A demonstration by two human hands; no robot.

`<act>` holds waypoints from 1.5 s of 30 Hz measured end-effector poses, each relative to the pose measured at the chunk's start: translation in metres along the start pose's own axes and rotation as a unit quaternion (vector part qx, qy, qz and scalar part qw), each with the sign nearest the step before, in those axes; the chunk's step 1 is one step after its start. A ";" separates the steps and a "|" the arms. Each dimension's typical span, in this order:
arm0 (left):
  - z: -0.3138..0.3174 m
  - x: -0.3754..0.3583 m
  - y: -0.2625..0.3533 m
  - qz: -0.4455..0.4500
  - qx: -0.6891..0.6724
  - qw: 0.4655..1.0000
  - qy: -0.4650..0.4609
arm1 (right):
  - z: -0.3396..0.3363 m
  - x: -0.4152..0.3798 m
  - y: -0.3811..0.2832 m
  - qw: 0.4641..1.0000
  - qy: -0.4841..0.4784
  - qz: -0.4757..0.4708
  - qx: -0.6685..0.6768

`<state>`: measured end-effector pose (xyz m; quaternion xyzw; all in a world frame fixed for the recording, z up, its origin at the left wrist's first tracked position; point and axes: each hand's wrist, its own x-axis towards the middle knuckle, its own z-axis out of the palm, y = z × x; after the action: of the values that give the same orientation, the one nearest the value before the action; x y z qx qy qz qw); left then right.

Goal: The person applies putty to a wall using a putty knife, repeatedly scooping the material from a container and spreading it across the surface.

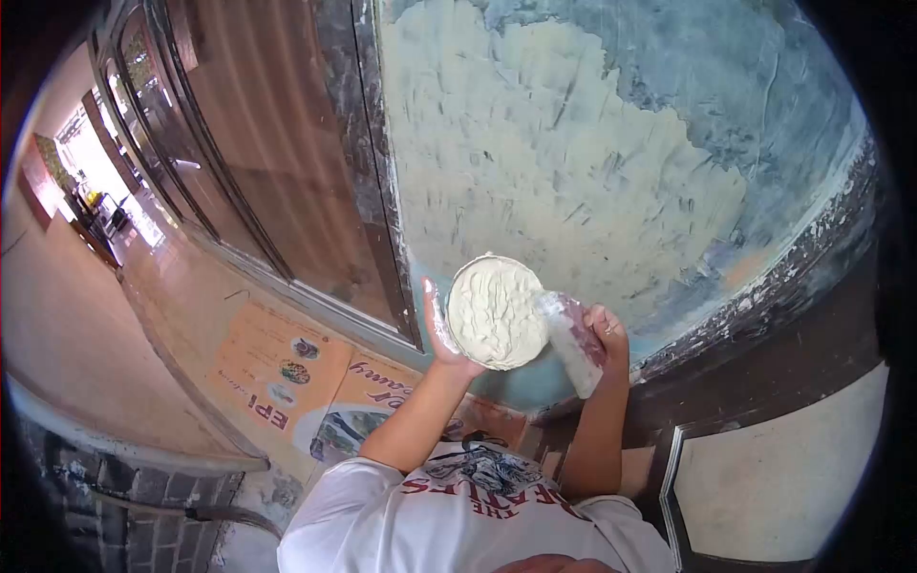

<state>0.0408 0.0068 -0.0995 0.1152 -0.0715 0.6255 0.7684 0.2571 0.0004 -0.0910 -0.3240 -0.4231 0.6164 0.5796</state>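
Observation:
My left hand (442,329) holds a round container of cream-coloured paste (495,312) from its left side and underneath, with whitish smears on the fingers. The paste has a rough, ridged surface. My right hand (607,331) grips a flat, wide scraper (573,342), whose paste-smeared edge is at the container's right rim. Behind both hands stands a blue-green wall (735,86) with a large, uneven cream-coloured patch (554,153).
A brown framed door or window panel (277,143) is left of the wall. Printed orange sheets (277,368) lie on the floor below. At lower right is a dark-framed pale panel (783,468); grey blocks (124,516) are at lower left.

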 end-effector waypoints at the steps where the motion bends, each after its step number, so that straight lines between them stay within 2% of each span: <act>1: 0.000 0.001 -0.002 -0.003 0.000 1.000 -0.001 | -0.004 0.002 0.003 1.000 -0.002 -0.014 0.025; 2: -0.001 0.001 -0.005 -0.006 0.012 1.000 0.015 | -0.006 0.000 0.005 0.995 -0.026 -0.007 0.092; 3: -0.001 0.002 -0.008 -0.009 0.025 0.999 0.031 | -0.007 0.000 0.006 0.995 -0.023 -0.010 0.092; 4: 0.000 0.001 -0.009 -0.019 0.002 1.000 0.019 | -0.010 0.000 0.007 0.968 -0.076 0.025 0.239; 6: 0.000 0.000 -0.013 -0.026 0.007 0.999 0.035 | -0.011 0.000 0.004 0.856 -0.154 0.081 0.487; 7: 0.000 0.000 -0.014 -0.029 0.011 0.998 0.053 | -0.016 0.000 0.010 0.858 -0.150 0.073 0.485; 9: -0.002 0.001 -0.016 -0.048 0.013 0.998 0.040 | -0.024 0.003 0.022 0.737 -0.200 0.047 0.644; 11: -0.003 0.000 -0.016 -0.032 0.057 0.995 0.079 | -0.023 0.004 0.016 0.734 -0.210 0.021 0.645; 13: -0.003 0.000 -0.014 -0.041 0.049 0.996 0.062 | -0.019 0.007 0.002 0.806 -0.210 0.004 0.553; 14: -0.004 0.000 -0.013 -0.032 0.050 0.996 0.069 | -0.019 0.005 -0.005 0.855 -0.177 -0.027 0.487; 15: -0.005 0.001 -0.010 -0.022 0.051 0.996 0.075 | -0.020 0.006 -0.012 0.855 -0.180 -0.030 0.486; 17: -0.008 0.002 -0.005 -0.018 0.052 0.997 0.062 | -0.029 0.012 -0.030 0.934 -0.188 -0.138 0.272; 18: -0.006 0.002 -0.002 -0.013 0.047 0.996 0.070 | -0.042 0.014 -0.040 0.959 -0.118 -0.112 0.231; 20: -0.009 0.001 0.004 -0.002 0.055 0.996 0.075 | -0.030 0.012 -0.080 0.967 -0.005 -0.230 0.113; 22: -0.009 0.001 0.009 0.011 0.060 0.996 0.069 | -0.018 0.011 -0.128 0.954 0.027 -0.298 0.025; 23: -0.008 0.001 0.011 0.024 0.064 0.996 0.064 | -0.025 0.015 -0.150 0.941 -0.041 -0.334 -0.030; 24: -0.008 0.002 0.014 0.024 0.075 0.995 0.060 | 0.003 0.010 -0.173 0.929 0.074 -0.347 -0.105; 27: -0.005 0.002 0.019 0.033 0.068 0.994 0.073 | 0.034 0.019 -0.231 0.860 0.053 -0.398 -0.316; 28: -0.009 0.002 0.022 0.032 0.068 0.996 0.049 | 0.047 0.026 -0.246 0.831 0.050 -0.411 -0.371; 30: -0.009 0.003 0.025 0.036 0.073 0.996 0.045 | 0.068 0.046 -0.273 0.739 0.028 -0.463 -0.489; 31: -0.008 0.004 0.026 0.037 0.075 0.996 0.042 | 0.076 0.058 -0.285 0.738 0.026 -0.466 -0.487; 33: -0.006 0.004 0.028 0.043 0.079 0.994 0.059 | 0.091 0.080 -0.304 0.630 0.011 -0.514 -0.582; 34: -0.007 0.004 0.029 0.048 0.081 0.994 0.057 | 0.098 0.088 -0.310 0.630 0.011 -0.515 -0.581; 36: -0.010 0.004 0.030 0.051 0.078 0.994 0.053 | 0.108 0.100 -0.317 0.572 0.035 -0.499 -0.650; 37: -0.010 0.003 0.030 0.051 0.072 0.995 0.049 | 0.112 0.105 -0.318 0.572 0.036 -0.499 -0.650; 39: -0.009 -0.001 0.031 0.052 0.054 0.995 0.071 | 0.117 0.112 -0.316 0.493 0.055 -0.516 -0.698; 41: -0.011 0.000 0.031 0.066 0.064 0.994 0.066 | 0.120 0.114 -0.310 0.492 0.076 -0.520 -0.694; 43: -0.009 0.001 0.032 0.066 0.073 0.992 0.080 | 0.124 0.112 -0.305 0.431 0.102 -0.488 -0.752; 45: -0.011 0.000 0.032 0.072 0.077 0.990 0.092 | 0.123 0.117 -0.303 0.425 0.089 -0.500 -0.749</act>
<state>0.0094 0.0162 -0.1075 0.1102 0.0398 0.6906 0.7137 0.2673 0.0887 0.2444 -0.4155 -0.7524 -0.3732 0.3492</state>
